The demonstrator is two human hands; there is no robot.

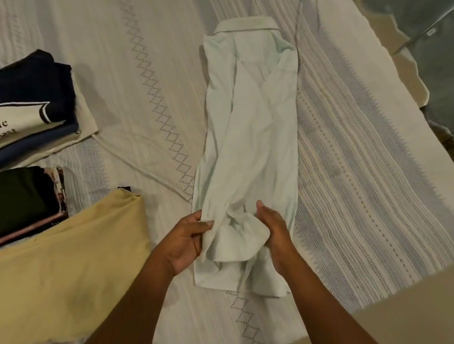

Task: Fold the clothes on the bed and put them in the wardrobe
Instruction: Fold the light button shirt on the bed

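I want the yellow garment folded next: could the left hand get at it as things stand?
Probably yes. The yellow garment lies on the bed right beside the left hand, with nothing between them. But that hand pinches the pale shirt and must let go first.

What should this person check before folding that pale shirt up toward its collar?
1. Left hand holds the pale shirt at its near end: ok.
2. Right hand holds it too: ok.
3. Shirt already folded into a narrow strip: ok.
4. Collar lying flat on the bed: ok.
5. Near end smooth: not ok, it is bunched between the hands.
6. Room in the wardrobe: cannot tell, not in view.
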